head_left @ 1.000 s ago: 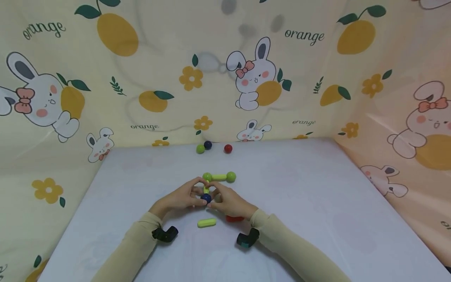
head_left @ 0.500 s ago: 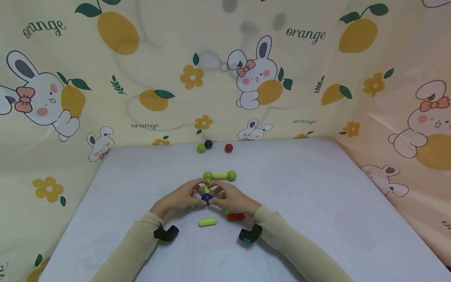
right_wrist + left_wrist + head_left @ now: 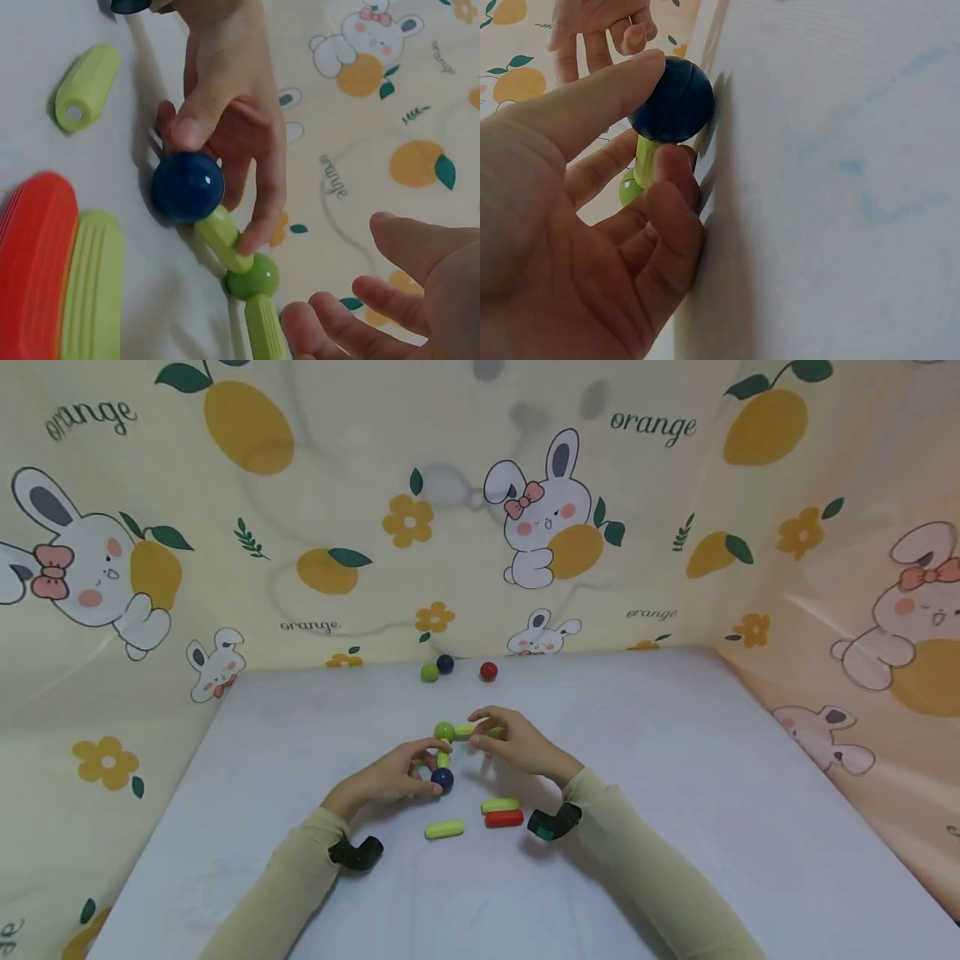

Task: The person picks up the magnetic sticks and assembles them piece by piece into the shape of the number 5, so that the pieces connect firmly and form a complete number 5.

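A dark blue ball (image 3: 442, 779) joins a short yellow-green rod (image 3: 225, 240), whose other end meets a green ball (image 3: 445, 731). From that ball a second yellow-green rod (image 3: 265, 330) runs off to the right. My left hand (image 3: 392, 773) holds the near end of this chain, thumb on the blue ball and index finger along the first rod. My right hand (image 3: 525, 745) hovers by the second rod, fingers spread and loosely bent, gripping nothing. It mostly hides the green ball at that rod's far end in the head view.
Nearer me on the white table (image 3: 675, 827) lie a loose yellow-green rod (image 3: 445, 830) and another yellow-green rod (image 3: 500, 806) against a red rod (image 3: 504, 818). Along the back edge sit a green ball (image 3: 429, 672), a dark blue ball (image 3: 446, 664) and a red ball (image 3: 489, 671).
My right hand has left the blue ball and moved away and to the right, over to the second rod. My left hand stays on the blue ball.
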Demonstrator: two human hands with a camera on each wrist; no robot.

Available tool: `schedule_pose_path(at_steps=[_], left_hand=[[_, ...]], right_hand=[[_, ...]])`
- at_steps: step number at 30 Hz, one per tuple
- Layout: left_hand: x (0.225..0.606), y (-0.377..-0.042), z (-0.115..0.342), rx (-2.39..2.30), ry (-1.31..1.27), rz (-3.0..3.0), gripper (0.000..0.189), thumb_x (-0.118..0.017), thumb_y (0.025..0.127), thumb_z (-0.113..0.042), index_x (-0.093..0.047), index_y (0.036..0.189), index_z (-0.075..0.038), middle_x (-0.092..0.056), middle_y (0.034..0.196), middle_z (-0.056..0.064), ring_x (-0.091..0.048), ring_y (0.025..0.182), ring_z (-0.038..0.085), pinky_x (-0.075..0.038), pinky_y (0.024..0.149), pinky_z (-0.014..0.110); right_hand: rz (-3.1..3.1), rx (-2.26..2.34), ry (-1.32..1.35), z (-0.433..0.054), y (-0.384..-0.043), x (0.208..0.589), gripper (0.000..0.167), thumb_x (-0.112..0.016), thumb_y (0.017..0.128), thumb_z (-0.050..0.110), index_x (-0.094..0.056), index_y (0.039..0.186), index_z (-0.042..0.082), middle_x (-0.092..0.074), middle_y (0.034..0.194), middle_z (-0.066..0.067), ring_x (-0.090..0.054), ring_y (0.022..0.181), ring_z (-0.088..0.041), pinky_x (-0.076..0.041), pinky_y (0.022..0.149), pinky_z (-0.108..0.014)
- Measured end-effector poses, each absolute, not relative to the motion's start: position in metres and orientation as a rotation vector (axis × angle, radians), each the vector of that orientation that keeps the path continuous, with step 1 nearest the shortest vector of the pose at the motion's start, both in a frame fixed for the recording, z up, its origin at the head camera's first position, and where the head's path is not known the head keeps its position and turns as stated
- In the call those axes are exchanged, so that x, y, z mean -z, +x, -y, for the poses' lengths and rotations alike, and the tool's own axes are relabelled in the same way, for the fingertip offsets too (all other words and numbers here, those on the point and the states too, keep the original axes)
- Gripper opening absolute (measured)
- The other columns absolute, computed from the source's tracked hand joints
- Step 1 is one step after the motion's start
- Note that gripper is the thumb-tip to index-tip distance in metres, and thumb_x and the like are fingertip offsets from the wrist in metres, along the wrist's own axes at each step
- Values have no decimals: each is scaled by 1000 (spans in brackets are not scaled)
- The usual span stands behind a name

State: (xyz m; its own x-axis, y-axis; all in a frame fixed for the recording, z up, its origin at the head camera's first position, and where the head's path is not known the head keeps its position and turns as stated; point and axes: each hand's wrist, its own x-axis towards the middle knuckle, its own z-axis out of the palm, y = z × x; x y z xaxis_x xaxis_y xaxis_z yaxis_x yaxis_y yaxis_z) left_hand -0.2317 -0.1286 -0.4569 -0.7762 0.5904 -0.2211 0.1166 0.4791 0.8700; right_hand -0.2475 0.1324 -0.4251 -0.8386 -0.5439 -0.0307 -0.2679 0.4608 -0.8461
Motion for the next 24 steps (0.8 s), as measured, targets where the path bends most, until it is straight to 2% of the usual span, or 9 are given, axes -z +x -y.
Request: schedule_pose_path(at_steps=[5, 13, 18, 24], left_hand=[[457, -233, 128, -1265, 572, -2218, 61, -76, 90, -14, -48, 144, -15, -58, 119, 15, -49, 64, 15, -44, 60, 24], [456, -233, 126, -1275, 554, -2216, 61, -76, 90, -14, -48, 144, -16, -57, 120, 14, -49, 65, 15, -44, 60, 24], [457, -232, 126, -1273, 536, -2232, 60, -77, 90, -13, -49, 143, -16, -57, 119, 14, -48, 64, 15, -43, 60, 24], [456, -231, 124, -1257, 518, -2257, 59, -77, 90, -16, -50, 142, -17, -57, 118, 13, -47, 64, 15, -43, 59, 25]], right_hand=[[-2415, 1262, -735, -143, -245, 424, 41, -62, 102, 19, -54, 138, 4, -68, 121, -16, -66, 88, -28, -50, 82, -32], [-2348, 1092, -841, -165, -226, 428, 42, -69, 97, 18, -60, 135, 5, -68, 117, -13, -62, 92, -16, -52, 86, -27], [-2354, 966, -832, -177, -216, 432, 37, -72, 94, 18, -66, 129, 9, -68, 110, -7, -56, 84, -13, -49, 75, -23], [-2331, 930, -869, -182, -212, 442, 25, -71, 95, 16, -72, 120, 11, -69, 97, 1, -56, 81, -10, -48, 75, -21]])
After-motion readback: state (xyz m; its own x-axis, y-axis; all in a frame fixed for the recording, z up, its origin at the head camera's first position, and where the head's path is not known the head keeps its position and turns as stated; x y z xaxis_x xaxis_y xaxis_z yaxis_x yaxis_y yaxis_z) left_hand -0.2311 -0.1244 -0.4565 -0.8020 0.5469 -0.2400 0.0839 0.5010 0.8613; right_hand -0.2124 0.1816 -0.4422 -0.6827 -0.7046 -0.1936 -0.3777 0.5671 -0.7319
